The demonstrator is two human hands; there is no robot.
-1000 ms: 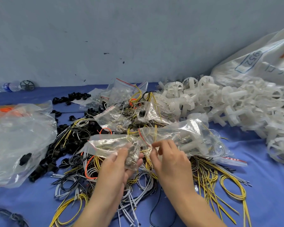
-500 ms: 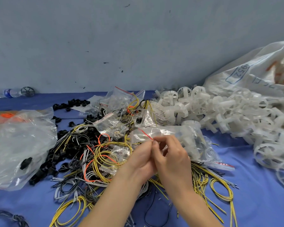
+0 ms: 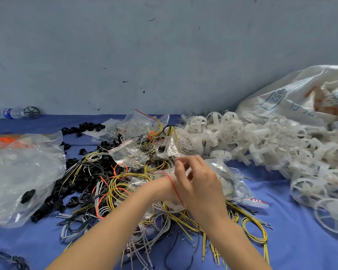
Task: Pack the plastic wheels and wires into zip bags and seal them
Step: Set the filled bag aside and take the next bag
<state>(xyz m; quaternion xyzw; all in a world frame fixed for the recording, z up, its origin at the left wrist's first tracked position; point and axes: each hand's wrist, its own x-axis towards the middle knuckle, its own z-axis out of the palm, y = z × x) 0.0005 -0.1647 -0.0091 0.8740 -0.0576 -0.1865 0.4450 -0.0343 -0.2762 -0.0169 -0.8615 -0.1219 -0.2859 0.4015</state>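
Note:
A clear zip bag (image 3: 220, 172) with a red seal strip lies on the wire pile, with a white wheel and wires inside. My right hand (image 3: 201, 186) pinches its mouth with curled fingers. My left hand (image 3: 160, 187) holds the same end of the bag from below, its fingers mostly hidden behind the right hand and the plastic. Loose yellow, black, white and orange wires (image 3: 117, 184) are heaped under both hands. White plastic wheels (image 3: 261, 141) are piled at the right.
Several filled zip bags (image 3: 129, 151) lie behind the wires. Black plastic parts (image 3: 53, 201) are spread at the left beside a large crumpled clear bag (image 3: 18, 172). A white woven sack (image 3: 300, 94) leans at the back right. A bottle (image 3: 10, 113) lies by the wall.
My left hand let go of a smaller bag and joined the right hand at the mouth of the wheel bag. The red seal strip now runs across my left hand.

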